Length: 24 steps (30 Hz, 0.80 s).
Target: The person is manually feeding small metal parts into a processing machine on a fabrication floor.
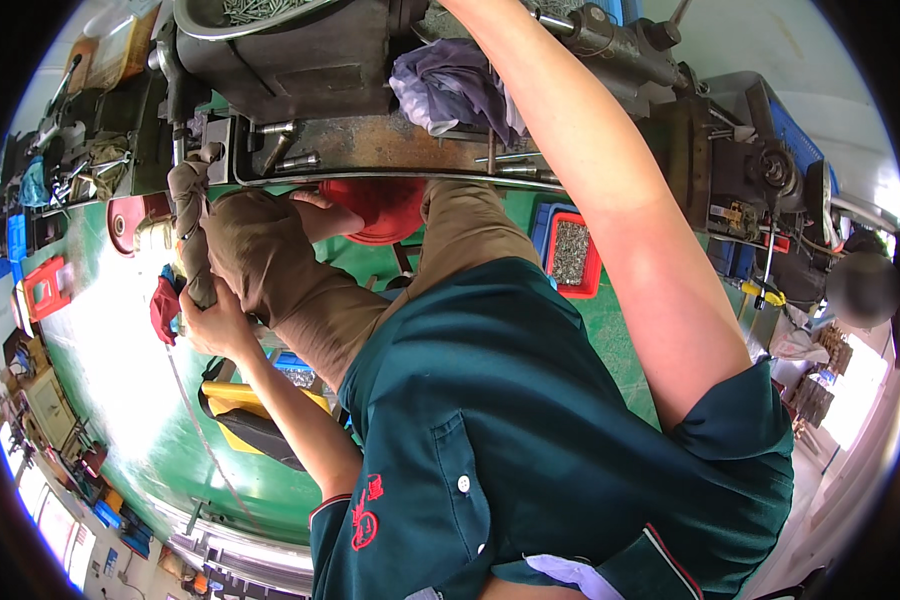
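Note:
My left hand (218,322) is closed around the lower end of a long lever (192,205) wrapped in brown-grey cloth. That lever hangs down from the left side of a dark metal bench machine (290,85), beside my left knee. My right forearm (580,130) stretches up across the machine's right part and leaves the picture at the top edge, so the right hand is out of sight. A crumpled grey-purple rag (450,85) lies on the machine, left of this forearm. At the top left, a grey pan (195,25) holds many small metal pins or screws.
Metal rods and fittings (300,160) lie in the machine's tray (370,145). Under the bench, a red bin (595,270) holds small metal parts. A red stool (375,215) stands near my legs. A yellow and black container (240,415) is on the green floor at my left.

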Each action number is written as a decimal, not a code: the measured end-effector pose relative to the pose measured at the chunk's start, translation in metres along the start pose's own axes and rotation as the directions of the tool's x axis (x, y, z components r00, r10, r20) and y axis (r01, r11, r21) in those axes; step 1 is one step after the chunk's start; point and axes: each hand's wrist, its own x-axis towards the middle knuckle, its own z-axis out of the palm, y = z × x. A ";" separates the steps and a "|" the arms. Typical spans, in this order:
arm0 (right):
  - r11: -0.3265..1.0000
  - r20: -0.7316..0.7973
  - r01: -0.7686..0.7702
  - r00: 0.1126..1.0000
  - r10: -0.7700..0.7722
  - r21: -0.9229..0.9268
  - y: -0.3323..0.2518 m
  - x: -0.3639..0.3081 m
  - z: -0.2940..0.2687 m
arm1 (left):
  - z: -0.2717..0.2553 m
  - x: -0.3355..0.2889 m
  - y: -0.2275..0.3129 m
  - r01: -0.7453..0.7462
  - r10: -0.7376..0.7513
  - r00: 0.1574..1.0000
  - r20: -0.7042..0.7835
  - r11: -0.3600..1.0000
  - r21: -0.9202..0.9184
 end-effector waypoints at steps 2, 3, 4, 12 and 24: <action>1.000 0.000 0.007 1.000 -0.007 -0.012 0.002 0.000 0.000 | 0.000 0.000 0.000 0.002 -0.002 1.000 0.003 1.000 0.004; 1.000 -0.001 0.015 1.000 -0.015 -0.022 0.002 0.000 0.000 | 0.000 0.000 0.001 -0.001 0.001 1.000 -0.001 1.000 0.001; 1.000 0.000 0.015 1.000 -0.015 -0.022 0.002 -0.001 0.000 | 0.000 -0.001 0.000 -0.003 0.003 1.000 -0.005 1.000 -0.002; 0.995 -0.021 -0.057 0.998 0.056 -0.082 0.043 0.015 -0.001 | 0.002 -0.001 0.008 -0.018 0.018 1.000 -0.003 0.999 -0.035; 0.999 -0.016 0.003 1.000 -0.002 0.052 0.004 -0.003 0.000 | -0.002 -0.001 0.001 -0.019 0.019 1.000 -0.007 1.000 -0.018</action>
